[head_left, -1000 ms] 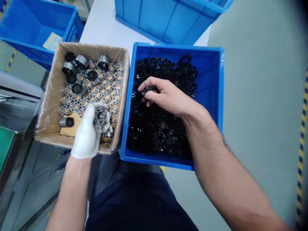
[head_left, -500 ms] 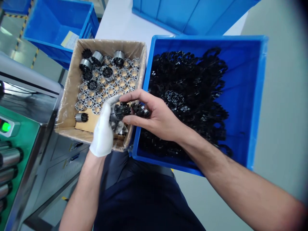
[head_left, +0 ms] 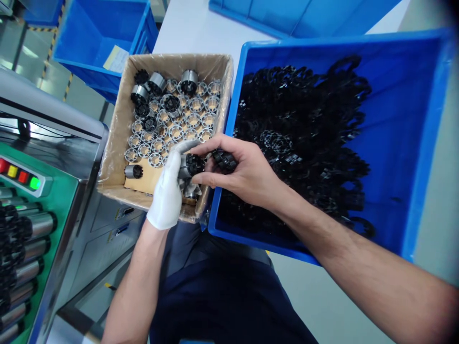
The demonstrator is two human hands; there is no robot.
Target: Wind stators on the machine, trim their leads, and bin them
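My left hand [head_left: 168, 191], in a white glove, is closed around a grey metal core [head_left: 189, 167] over the near right corner of the cardboard box [head_left: 118, 138]. My bare right hand [head_left: 244, 174] meets it there. Its thumb and fingers pinch a black plastic ring [head_left: 224, 160] and press against the black end of the metal core. The cardboard box holds several metal cores standing in rows, a few with black caps. The blue bin [head_left: 423, 157] to the right is heaped with black plastic rings [head_left: 308, 124].
A green machine panel [head_left: 25, 179] with coloured buttons and a row of metal cylinders [head_left: 25, 248] lies at the left. Blue crates [head_left: 89, 33] stand at the back on a white table [head_left: 190, 33]. My dark trousers fill the bottom centre.
My right hand left the blue bin with a black ring and came to my left hand at the cardboard box's corner. The view shifted, bringing the machine panel in.
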